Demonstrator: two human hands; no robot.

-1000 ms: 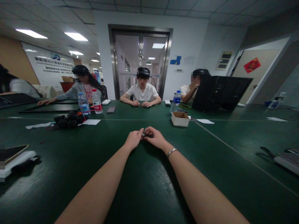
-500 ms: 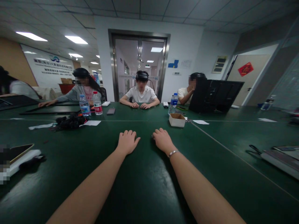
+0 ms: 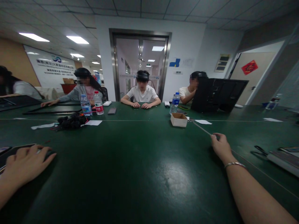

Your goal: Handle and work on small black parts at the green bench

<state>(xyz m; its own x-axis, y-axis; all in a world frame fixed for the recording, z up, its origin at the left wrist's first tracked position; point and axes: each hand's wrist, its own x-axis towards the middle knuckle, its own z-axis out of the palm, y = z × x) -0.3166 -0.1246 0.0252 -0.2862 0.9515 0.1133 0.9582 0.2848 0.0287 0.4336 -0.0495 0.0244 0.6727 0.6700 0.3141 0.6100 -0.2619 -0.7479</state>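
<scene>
Pale box, floor hidden, stands beyond left hand and right hand, each grip unclear.

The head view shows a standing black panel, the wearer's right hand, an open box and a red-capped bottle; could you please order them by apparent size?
Largest to smallest:
1. standing black panel
2. right hand
3. open box and red-capped bottle: too alike to rank
</scene>
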